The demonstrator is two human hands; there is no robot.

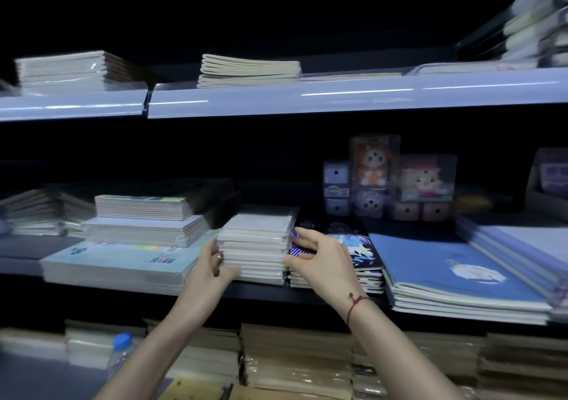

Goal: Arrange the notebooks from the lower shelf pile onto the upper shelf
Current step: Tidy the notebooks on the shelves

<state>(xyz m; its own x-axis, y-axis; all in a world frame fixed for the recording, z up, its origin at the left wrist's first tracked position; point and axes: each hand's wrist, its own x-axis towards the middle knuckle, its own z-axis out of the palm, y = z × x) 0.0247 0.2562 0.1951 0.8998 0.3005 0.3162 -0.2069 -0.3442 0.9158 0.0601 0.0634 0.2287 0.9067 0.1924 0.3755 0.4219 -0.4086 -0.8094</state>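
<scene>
Notebooks in a white pile are held from both sides on the lower shelf — one hand on each side, so the pile is kept together and no book slips out. The left hand is curled round the left edge of the pile, with the thumb at the front. The right hand is set against the right edge, with the fingers bent over it; a red string is seen on that wrist. The pile is wrapped in clear plastic, so it can likely be lifted as one block. It is still on the lower shelf, between a big flat pack and some dark notebooks. The upper shelf is right above — a bare gap is seen there beside a cream pile, where the books could probably be put.
</scene>
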